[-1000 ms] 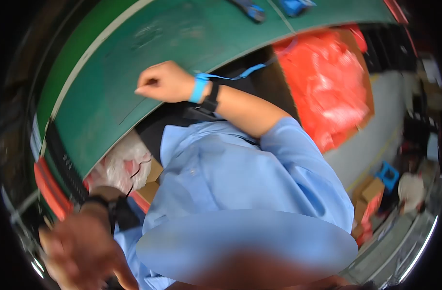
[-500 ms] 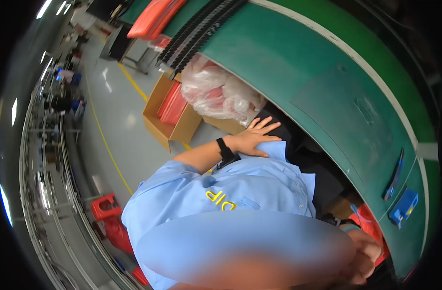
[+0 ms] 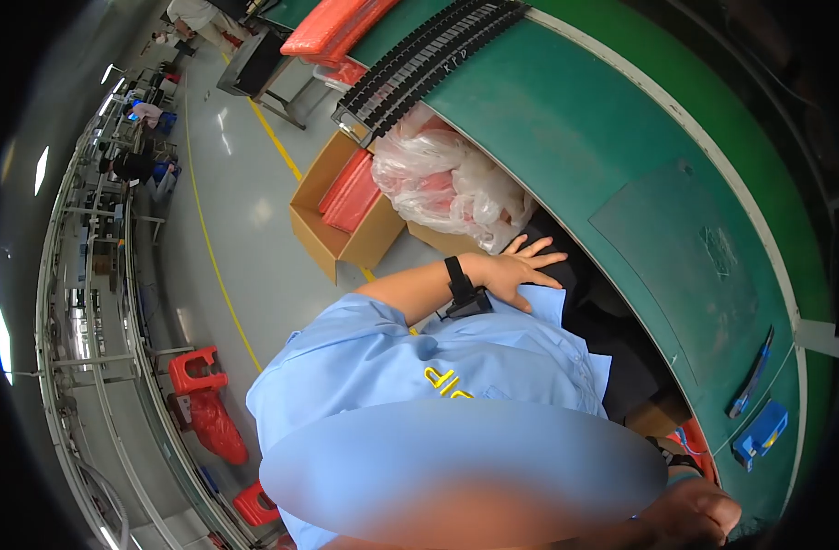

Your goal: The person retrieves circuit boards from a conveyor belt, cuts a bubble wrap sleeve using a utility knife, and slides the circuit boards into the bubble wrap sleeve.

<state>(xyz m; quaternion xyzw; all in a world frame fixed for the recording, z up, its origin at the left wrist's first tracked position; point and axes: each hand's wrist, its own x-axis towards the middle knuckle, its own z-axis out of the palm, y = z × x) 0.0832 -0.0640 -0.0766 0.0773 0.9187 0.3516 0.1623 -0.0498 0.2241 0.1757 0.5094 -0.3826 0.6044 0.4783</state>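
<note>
My left hand [image 3: 522, 271] lies flat with spread fingers on my dark trousers [image 3: 566, 275], touching the hem of my light blue shirt [image 3: 346, 353]. A black band [image 3: 460, 282] circles that wrist, and nothing is in the hand. Low at the right edge of my body is my right hand [image 3: 708, 511], close to the blurred area, its fingers curled. Whatever it may hold is hidden. The green table [image 3: 529, 128] runs along my right side, with a blue-handled tool [image 3: 751, 374] and a blue block-shaped object [image 3: 761, 434] on it.
Black ribbed strips [image 3: 429, 60] and red packages [image 3: 332, 27] lie on the table's far end. A carton [image 3: 346, 211] with red packs and a clear bag [image 3: 447, 179] stand beside it. Red stools [image 3: 198, 371] are at left. People work in the background.
The whole view has shifted, so the table, carton and my left hand appear farther right and slightly lower. My left hand stays on my trousers; my right hand remains curled.
</note>
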